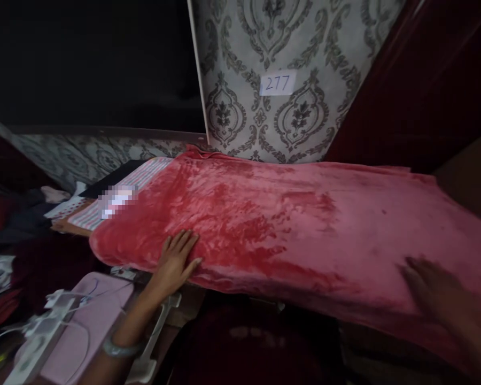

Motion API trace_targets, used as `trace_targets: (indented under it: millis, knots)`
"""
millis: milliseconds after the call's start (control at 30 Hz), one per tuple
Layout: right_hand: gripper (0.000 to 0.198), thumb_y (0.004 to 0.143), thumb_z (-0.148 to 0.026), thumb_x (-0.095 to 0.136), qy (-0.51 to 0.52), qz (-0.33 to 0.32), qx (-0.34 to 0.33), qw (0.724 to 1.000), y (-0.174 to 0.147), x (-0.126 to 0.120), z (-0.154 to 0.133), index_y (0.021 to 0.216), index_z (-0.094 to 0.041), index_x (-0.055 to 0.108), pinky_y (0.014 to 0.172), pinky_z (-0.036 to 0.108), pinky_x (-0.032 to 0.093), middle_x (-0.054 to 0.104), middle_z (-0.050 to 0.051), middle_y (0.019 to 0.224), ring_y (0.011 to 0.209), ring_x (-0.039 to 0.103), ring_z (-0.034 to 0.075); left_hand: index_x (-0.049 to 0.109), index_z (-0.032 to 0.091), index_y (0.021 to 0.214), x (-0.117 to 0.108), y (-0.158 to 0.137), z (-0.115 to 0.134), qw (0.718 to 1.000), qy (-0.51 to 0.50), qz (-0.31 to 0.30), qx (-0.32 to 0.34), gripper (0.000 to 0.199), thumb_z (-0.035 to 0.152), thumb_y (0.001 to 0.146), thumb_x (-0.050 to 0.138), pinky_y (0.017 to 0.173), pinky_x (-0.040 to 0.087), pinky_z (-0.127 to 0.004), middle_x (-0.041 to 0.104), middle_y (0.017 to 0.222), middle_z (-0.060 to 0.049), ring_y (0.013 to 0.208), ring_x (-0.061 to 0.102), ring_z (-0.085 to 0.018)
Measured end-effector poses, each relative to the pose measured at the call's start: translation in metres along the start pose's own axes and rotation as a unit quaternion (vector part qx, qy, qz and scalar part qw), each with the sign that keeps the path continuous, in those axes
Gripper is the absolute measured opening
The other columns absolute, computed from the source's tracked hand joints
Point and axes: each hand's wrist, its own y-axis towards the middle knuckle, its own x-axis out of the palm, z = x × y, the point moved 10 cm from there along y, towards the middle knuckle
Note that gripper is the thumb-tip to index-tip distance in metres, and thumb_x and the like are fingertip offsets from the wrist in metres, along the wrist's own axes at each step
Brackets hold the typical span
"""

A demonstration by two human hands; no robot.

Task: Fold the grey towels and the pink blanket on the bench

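Observation:
A red plush blanket (304, 224) is spread over a long surface and reaches from the left-centre to the right edge of the view. My left hand (178, 259) lies on it near the front left edge, palm down, with fingers stretched out and the thumb apart. On the right part of the blanket rests my right hand (435, 289), blurred and darker, its fingers extended over the fabric. Neither hand grips anything. The pile shows darker red patches in the middle and a paler pink sheen to the right.
Striped cloth (152, 168) shows past the blanket's left end. A large dark screen (92, 64) stands behind. The patterned wall (232, 80) bears a paper marked 277 (278, 83). At lower left are a white power strip (48, 337), cables and a pink case-like object (104, 299).

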Motion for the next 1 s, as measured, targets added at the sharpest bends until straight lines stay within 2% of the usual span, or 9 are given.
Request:
trace_targets:
  millis: [67, 200, 367, 533, 633, 733, 833, 900, 1000]
  knots:
    - [0.075, 0.095, -0.053, 0.013, 0.060, 0.013, 0.008, 0.998, 0.009, -0.018, -0.049, 0.124, -0.017, 0.072, 0.117, 0.049, 0.039, 0.066, 0.023, 0.130, 0.131, 0.056, 0.035, 0.053, 0.020, 0.149, 0.005, 0.016, 0.019, 0.999, -0.012, -0.021, 0.028, 0.056, 0.047, 0.100, 0.046, 0.124, 0.025, -0.059, 0.048, 0.157, -0.014, 0.150, 0.038, -0.032]
    - [0.063, 0.099, -0.051, 0.025, 0.151, -0.006, -0.087, 0.985, 0.030, -0.029, -0.167, 0.143, -0.021, 0.060, 0.122, 0.055, 0.032, 0.057, 0.013, 0.147, 0.144, 0.044, 0.030, 0.045, 0.018, 0.154, 0.010, 0.054, 0.045, 0.999, -0.021, -0.032, 0.036, 0.060, 0.044, 0.100, 0.045, 0.126, 0.018, -0.059, 0.037, 0.163, -0.015, 0.153, 0.031, -0.030]
    - [0.062, 0.102, -0.048, 0.033, 0.178, -0.077, -0.195, 0.961, 0.056, -0.026, -0.293, 0.154, -0.017, 0.048, 0.120, 0.055, 0.032, 0.038, 0.016, 0.161, 0.150, 0.033, 0.031, 0.039, 0.015, 0.157, 0.026, 0.078, 0.030, 0.997, 0.024, -0.061, -0.051, 0.066, 0.047, 0.099, 0.047, 0.122, 0.019, -0.067, 0.026, 0.166, -0.020, 0.155, 0.023, -0.036]
    - [0.064, 0.103, -0.048, 0.043, 0.178, -0.151, -0.276, 0.932, 0.087, -0.033, -0.415, 0.162, -0.026, 0.031, 0.123, 0.058, 0.021, 0.018, 0.011, 0.169, 0.156, 0.016, 0.032, 0.042, 0.022, 0.156, 0.028, 0.075, 0.030, 0.997, 0.030, -0.058, -0.044, 0.063, 0.050, 0.100, 0.046, 0.121, 0.020, -0.068, 0.030, 0.166, -0.016, 0.155, 0.023, -0.036]
    - [0.064, 0.104, -0.050, 0.044, 0.174, -0.150, -0.313, 0.922, 0.095, -0.032, -0.462, 0.163, -0.030, 0.029, 0.124, 0.059, 0.014, 0.015, 0.006, 0.170, 0.157, 0.008, 0.031, 0.044, 0.022, 0.155, 0.027, 0.073, 0.031, 0.997, 0.029, -0.058, -0.041, 0.062, 0.049, 0.099, 0.047, 0.121, 0.021, -0.068, 0.031, 0.166, -0.015, 0.155, 0.024, -0.036]
    - [0.061, 0.104, -0.054, 0.042, 0.164, -0.142, -0.342, 0.914, 0.096, -0.024, -0.471, 0.161, -0.032, 0.033, 0.125, 0.058, 0.010, 0.018, 0.003, 0.170, 0.157, 0.008, 0.029, 0.045, 0.024, 0.155, 0.027, 0.073, 0.029, 0.998, 0.030, -0.048, -0.039, 0.061, 0.049, 0.099, 0.047, 0.121, 0.021, -0.067, 0.033, 0.165, -0.014, 0.155, 0.025, -0.035]
    - [0.061, 0.105, -0.054, 0.039, 0.142, -0.139, -0.330, 0.923, 0.106, -0.011, -0.434, 0.161, -0.033, 0.032, 0.124, 0.058, 0.013, 0.020, 0.002, 0.169, 0.156, 0.012, 0.029, 0.044, 0.023, 0.155, 0.029, 0.075, 0.025, 0.998, 0.031, -0.050, -0.038, 0.062, 0.049, 0.099, 0.046, 0.122, 0.021, -0.067, 0.033, 0.165, -0.013, 0.155, 0.025, -0.035]
    - [0.061, 0.105, -0.052, 0.037, 0.113, -0.141, -0.285, 0.941, 0.117, 0.001, -0.380, 0.162, -0.032, 0.031, 0.124, 0.060, 0.016, 0.021, 0.004, 0.168, 0.156, 0.016, 0.030, 0.043, 0.024, 0.156, 0.031, 0.076, 0.025, 0.997, 0.027, -0.060, -0.032, 0.062, 0.049, 0.099, 0.045, 0.122, 0.022, -0.066, 0.033, 0.165, -0.013, 0.155, 0.024, -0.035]
    - [0.061, 0.103, -0.048, 0.034, 0.069, -0.125, -0.177, 0.974, 0.129, 0.014, -0.257, 0.161, -0.029, 0.033, 0.122, 0.061, 0.021, 0.026, 0.007, 0.167, 0.154, 0.021, 0.031, 0.044, 0.023, 0.155, 0.031, 0.077, 0.025, 0.997, 0.023, -0.067, -0.028, 0.060, 0.047, 0.100, 0.044, 0.122, 0.023, -0.065, 0.033, 0.165, -0.013, 0.155, 0.024, -0.034]
